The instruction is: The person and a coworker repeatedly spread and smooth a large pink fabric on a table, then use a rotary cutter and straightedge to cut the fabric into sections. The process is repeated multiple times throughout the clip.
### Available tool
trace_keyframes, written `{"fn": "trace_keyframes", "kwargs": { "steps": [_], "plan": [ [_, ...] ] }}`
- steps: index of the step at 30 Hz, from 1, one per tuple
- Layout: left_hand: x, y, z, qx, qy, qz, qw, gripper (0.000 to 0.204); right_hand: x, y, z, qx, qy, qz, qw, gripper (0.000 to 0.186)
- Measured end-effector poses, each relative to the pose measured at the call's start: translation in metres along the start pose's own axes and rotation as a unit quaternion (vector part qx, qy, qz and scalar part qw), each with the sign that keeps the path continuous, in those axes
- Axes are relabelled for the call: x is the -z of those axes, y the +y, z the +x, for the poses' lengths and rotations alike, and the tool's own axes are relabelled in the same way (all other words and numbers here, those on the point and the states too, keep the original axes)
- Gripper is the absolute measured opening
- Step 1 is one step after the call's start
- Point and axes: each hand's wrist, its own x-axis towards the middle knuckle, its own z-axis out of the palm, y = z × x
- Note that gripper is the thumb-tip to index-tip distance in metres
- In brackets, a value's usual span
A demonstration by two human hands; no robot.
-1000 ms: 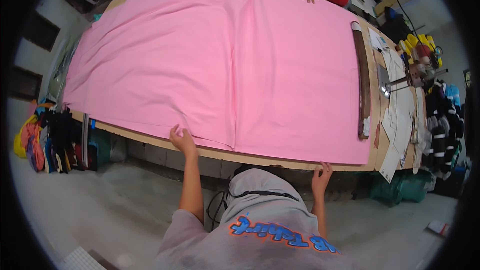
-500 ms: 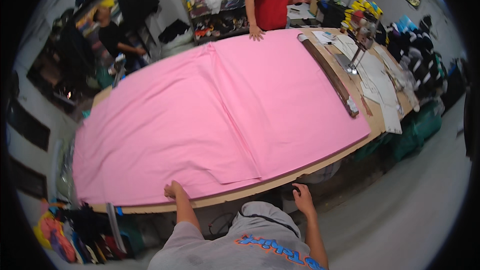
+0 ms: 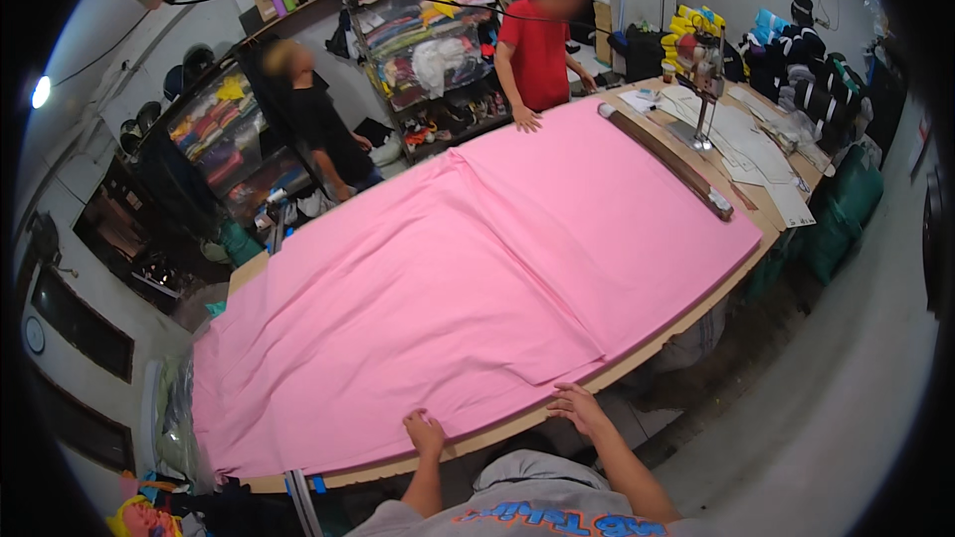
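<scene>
The pink cloth [image 3: 398,308], spread over most of the bench [image 3: 246,274], is apparently being straightened along the near edge, where the left hand [image 3: 426,434] is curled, any pinch being indiscernible, and the right hand [image 3: 579,409] is loosely spread; a flattening pull seems called for.

The person's grey T-shirt [image 3: 539,489] bears blue lettering [image 3: 564,520] edged in orange.
</scene>
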Motion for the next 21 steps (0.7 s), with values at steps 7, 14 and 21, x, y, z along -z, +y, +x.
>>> {"fn": "trace_keyframes", "kwargs": {
  "steps": [7,14,21],
  "plan": [
    [0.039,-0.041,0.022,-0.092,-0.134,-0.166,0.973,0.026,-0.033,0.04,0.02,0.0,0.123,-0.019,0.992,0.039],
    [0.177,-0.274,0.11,-0.051,0.003,-0.165,0.985,0.02,-0.055,0.079,0.055,0.091,0.347,-0.032,0.933,0.024],
    [0.284,-0.434,0.13,0.261,0.222,0.095,0.935,0.033,-0.101,0.079,0.1,0.088,0.367,0.094,0.921,0.019]
  ]
}}
